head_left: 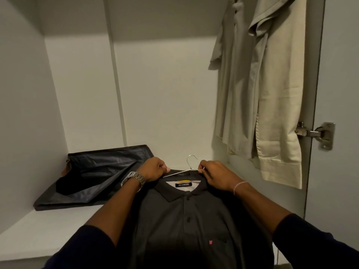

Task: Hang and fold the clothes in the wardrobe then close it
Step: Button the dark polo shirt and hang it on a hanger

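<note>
Polo shirt [186, 220] collar pinched, hanger [191, 162] between hands

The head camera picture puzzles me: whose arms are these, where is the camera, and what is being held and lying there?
No machine here: a person wears one wide-angle camera on the head, looking forward and down, so you see their own two arms reaching into an open wardrobe. The left hand, with a metal watch on its wrist, grips the collar of a dark polo shirt. The right hand pinches the arm of a wire hanger at the shirt's neck; its hook points up and hangs on nothing yet. On the white shelf to the left lies a dark folded garment. At the upper right, beige clothes hang already, beside a metal door hinge.
</note>
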